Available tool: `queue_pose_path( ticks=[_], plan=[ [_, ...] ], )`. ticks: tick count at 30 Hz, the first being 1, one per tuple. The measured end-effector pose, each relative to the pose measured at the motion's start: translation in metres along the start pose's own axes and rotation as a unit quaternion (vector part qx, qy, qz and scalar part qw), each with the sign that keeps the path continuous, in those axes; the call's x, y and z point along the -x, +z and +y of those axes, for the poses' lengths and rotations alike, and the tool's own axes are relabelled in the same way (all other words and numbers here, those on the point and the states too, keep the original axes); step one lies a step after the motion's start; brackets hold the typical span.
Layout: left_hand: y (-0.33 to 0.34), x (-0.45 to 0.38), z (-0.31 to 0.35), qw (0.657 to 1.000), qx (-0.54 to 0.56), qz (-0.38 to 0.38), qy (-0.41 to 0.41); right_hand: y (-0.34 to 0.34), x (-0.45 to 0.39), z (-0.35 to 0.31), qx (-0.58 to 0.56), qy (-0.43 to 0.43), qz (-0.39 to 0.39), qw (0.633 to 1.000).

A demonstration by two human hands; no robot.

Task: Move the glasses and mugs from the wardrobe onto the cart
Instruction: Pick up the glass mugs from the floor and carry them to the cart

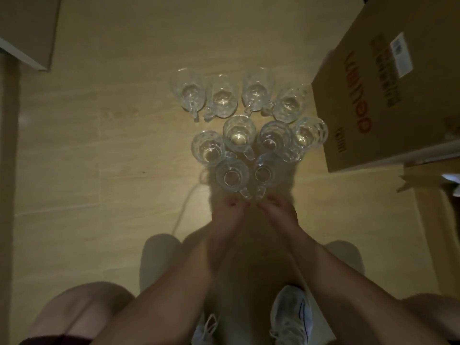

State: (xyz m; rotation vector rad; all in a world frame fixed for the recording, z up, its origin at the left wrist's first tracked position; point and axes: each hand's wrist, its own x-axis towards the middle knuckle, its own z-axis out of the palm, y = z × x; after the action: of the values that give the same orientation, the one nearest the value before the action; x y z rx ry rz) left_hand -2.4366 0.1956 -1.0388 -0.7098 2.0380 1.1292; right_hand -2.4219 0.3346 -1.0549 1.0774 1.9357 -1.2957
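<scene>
Ten clear glass mugs (249, 128) stand upright in a tight cluster on the pale wood-look floor (112, 145), seen from above in dim light. Both bare hands reach toward the two nearest mugs. The left hand (230, 211) is at the handle of the left front mug (232, 176), at about 6 o'clock from it; the right hand (276, 210) is by the right front mug (266, 173). Blur hides whether the fingers grip the handles. A cardboard box (383, 90) stands at 3 o'clock. A sneaker (290, 317) shows below.
</scene>
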Motion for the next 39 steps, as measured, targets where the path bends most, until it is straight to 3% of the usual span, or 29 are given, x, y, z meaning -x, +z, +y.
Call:
queue_pose_path(
  ticks=[5, 9, 15, 23, 26, 31, 39],
  plan=[
    [0.022, -0.042, -0.021, 0.999, 0.050, 0.018, -0.001, 0.023, -0.031, 0.006, -0.188, 0.027, -0.003, 0.982],
    [0.023, -0.055, -0.019, 0.987, 0.137, -0.058, -0.055, 0.030, -0.040, 0.010, -0.254, 0.075, -0.019, 0.964],
    [0.030, -0.060, -0.016, 0.950, 0.261, -0.113, -0.132, 0.033, -0.046, 0.018, -0.282, 0.065, -0.015, 0.957],
    [0.041, -0.050, -0.015, 0.930, 0.337, -0.079, -0.127, 0.024, -0.034, 0.025, -0.286, 0.048, -0.007, 0.957],
    [0.024, -0.022, -0.008, 0.929, 0.339, -0.037, -0.144, 0.006, -0.001, 0.019, -0.309, 0.069, -0.004, 0.949],
    [-0.032, 0.073, 0.019, 0.929, 0.320, -0.044, -0.183, -0.037, 0.098, -0.010, -0.309, 0.118, -0.034, 0.943],
    [-0.148, 0.256, 0.124, 0.917, 0.344, -0.059, -0.192, -0.113, 0.294, -0.123, -0.300, 0.111, -0.049, 0.946]
  ],
)
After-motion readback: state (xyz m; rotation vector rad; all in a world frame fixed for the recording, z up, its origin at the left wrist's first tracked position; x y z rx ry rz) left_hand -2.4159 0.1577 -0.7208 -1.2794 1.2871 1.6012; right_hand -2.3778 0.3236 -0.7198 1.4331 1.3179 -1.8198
